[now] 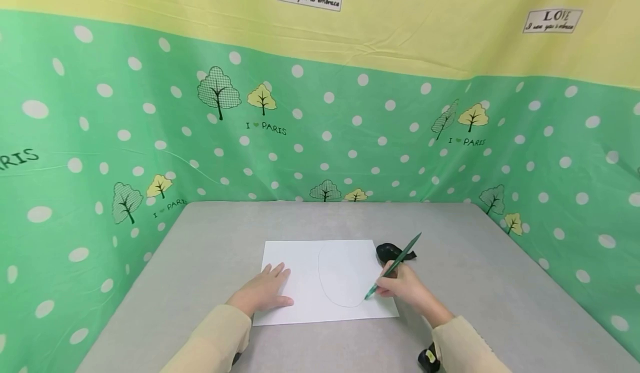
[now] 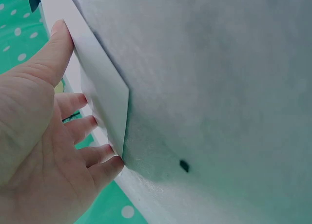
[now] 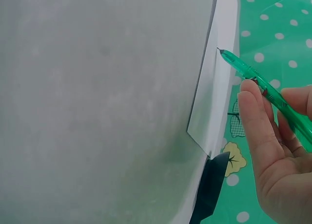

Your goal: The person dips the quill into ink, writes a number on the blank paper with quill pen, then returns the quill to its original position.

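Note:
A white sheet of paper [image 1: 305, 309] lies on the grey table, with a thin U-shaped curved line [image 1: 325, 291] drawn on it. My left hand [image 1: 264, 292] rests on the sheet's left part, fingers spread. In the left wrist view its fingertips [image 2: 102, 153] touch the paper [image 2: 105, 83]. Over the right part of the sheet, my right hand [image 1: 404, 285] grips a translucent green pen [image 1: 409, 247]. The pen's tip meets the right end of the curve. From the right wrist view, the green pen [image 3: 243, 68] slants between thumb and fingers, point toward the paper [image 3: 207, 102].
A black object [image 1: 389, 252] with a flat tail lies at the paper's upper right corner, partly behind the right hand. A small black device [image 1: 428, 358] shows beside the right sleeve. Green polka-dot cloth [image 1: 300, 156] hangs around the table's back and sides.

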`<state>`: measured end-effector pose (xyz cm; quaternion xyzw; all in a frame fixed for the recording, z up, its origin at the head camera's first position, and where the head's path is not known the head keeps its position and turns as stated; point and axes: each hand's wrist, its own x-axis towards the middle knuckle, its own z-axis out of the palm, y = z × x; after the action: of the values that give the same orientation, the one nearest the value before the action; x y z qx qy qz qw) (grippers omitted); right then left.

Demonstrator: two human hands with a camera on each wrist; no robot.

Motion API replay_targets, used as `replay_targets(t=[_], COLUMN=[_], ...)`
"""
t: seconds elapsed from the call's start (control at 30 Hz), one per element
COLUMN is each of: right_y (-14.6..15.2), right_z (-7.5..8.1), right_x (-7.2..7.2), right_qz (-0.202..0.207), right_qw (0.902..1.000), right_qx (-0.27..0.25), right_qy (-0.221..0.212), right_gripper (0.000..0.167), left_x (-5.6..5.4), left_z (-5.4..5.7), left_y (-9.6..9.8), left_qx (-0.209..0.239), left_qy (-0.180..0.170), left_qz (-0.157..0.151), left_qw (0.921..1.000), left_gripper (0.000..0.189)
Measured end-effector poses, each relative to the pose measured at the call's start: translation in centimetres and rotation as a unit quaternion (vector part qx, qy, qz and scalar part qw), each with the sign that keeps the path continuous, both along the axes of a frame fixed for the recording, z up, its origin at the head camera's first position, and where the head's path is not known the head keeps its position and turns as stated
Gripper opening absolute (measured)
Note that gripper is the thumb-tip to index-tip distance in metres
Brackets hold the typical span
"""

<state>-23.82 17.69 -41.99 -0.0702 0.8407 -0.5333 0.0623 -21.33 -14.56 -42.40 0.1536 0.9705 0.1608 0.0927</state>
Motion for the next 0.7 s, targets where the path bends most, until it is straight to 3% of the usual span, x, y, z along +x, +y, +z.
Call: replay_targets(t=[0.7], right_y=[0.61], right_z=[0.15], right_x=[-0.68], right_qz=[-0.003], right_qw=[0.9999], right_qx=[-0.012], right_qy=[-0.003], right_gripper=[0.010], left_x=[0.00], left_z=[-0.01], left_y=[0.00], left_qx=[-0.002], left_qy=[0.001], left_qz=[-0.004], left_qw=[1.0000], left_gripper=[0.071])
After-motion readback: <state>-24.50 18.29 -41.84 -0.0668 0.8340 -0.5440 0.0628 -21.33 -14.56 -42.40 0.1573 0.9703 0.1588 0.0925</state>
